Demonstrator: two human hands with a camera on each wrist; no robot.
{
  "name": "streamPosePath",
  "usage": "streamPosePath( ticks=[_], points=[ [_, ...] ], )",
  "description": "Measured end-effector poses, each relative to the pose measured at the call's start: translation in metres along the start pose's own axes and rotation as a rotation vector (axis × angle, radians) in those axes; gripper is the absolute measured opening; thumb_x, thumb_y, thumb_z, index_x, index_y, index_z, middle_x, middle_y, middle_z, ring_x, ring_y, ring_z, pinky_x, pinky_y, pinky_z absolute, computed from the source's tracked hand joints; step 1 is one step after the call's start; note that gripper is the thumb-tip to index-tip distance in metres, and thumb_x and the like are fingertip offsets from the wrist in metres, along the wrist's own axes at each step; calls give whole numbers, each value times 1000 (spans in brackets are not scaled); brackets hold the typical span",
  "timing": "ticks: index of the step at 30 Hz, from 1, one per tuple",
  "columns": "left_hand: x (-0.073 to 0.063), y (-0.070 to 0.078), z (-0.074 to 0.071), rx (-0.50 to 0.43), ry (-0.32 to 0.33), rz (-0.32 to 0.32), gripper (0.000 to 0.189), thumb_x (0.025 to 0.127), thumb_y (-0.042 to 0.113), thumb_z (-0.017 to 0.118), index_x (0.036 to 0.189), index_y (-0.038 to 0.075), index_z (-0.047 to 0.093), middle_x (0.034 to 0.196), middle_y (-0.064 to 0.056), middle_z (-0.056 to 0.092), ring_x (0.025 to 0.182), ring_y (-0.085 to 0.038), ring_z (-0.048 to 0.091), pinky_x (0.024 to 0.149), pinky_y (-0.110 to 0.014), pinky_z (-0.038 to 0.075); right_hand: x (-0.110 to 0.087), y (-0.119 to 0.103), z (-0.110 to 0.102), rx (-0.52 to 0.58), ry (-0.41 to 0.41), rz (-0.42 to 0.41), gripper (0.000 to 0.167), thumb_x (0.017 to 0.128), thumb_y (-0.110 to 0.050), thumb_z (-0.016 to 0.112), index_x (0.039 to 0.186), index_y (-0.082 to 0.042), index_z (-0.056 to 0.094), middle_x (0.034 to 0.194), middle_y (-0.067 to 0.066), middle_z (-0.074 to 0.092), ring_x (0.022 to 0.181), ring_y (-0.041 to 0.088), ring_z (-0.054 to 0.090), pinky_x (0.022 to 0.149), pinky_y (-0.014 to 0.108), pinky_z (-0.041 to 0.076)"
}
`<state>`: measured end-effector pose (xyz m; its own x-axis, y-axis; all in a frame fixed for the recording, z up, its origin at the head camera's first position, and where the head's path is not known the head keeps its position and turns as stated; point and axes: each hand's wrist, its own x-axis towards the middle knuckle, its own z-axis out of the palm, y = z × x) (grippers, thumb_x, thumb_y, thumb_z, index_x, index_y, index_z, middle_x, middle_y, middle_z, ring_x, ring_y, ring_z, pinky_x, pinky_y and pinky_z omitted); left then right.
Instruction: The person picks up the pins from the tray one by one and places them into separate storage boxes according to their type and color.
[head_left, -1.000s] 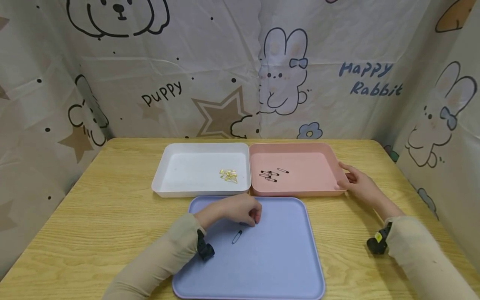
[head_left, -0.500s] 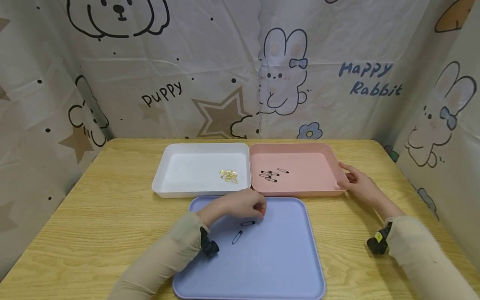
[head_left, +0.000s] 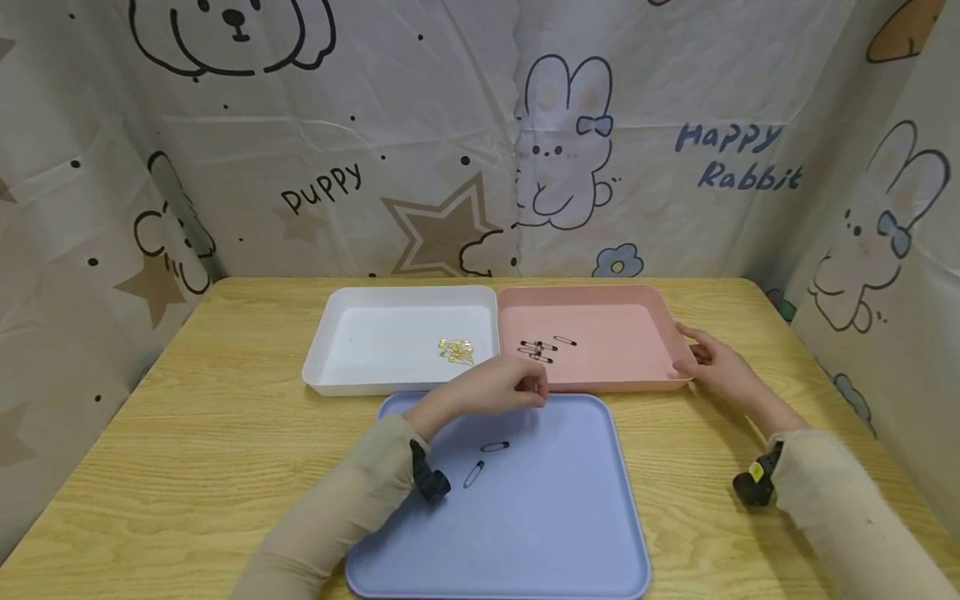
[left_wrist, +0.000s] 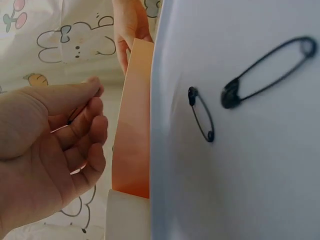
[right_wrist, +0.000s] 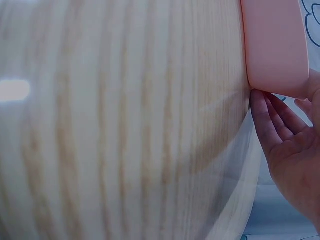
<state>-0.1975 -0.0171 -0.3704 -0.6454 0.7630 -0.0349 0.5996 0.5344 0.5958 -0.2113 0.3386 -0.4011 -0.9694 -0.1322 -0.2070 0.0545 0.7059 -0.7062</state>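
My left hand (head_left: 498,386) is over the far edge of the blue tray (head_left: 555,517), near the front of the pink tray (head_left: 607,333). Its thumb and fingers pinch a dark safety pin (left_wrist: 73,119), mostly hidden by the fingers in the left wrist view. Two black safety pins lie on the blue tray: one (head_left: 494,447) nearly crosswise, the other (head_left: 473,475) slanting. My right hand (head_left: 720,371) holds the pink tray's right end, thumb at the rim and fingers against its outer wall (right_wrist: 277,50). Several black safety pins (head_left: 537,350) lie inside the pink tray.
A white tray (head_left: 375,333) stands beside the pink one at the left, holding a small pile of gold safety pins (head_left: 456,351). All the trays stand on a wooden table (head_left: 187,433). A printed curtain (head_left: 450,125) hangs behind and at both sides.
My left hand has moved up and to the right, from over the blue tray toward the pink tray, uncovering the crosswise black safety pin. My right hand has stayed at the pink tray.
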Motion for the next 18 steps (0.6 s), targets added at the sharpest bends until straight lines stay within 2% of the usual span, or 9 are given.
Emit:
streamPosePath(
  ticks=[7,18],
  points=[
    [9,-3,-3,-27,74,-7,4,87,21,61,86,17,61,72,6,55,66,-7,48,59,-19,40,1,1,0,9,-6,-8,77,90,-40,52,147,-14,7,144,30,18,129,46,25,101,57,23],
    [22,-14,-5,-86,98,-52,9,88,14,58,93,9,65,79,3,60,68,-9,50,58,-19,41,1,1,0,3,-4,-5,77,90,-41,52,147,-16,7,146,28,16,130,46,23,102,57,22]
  ],
)
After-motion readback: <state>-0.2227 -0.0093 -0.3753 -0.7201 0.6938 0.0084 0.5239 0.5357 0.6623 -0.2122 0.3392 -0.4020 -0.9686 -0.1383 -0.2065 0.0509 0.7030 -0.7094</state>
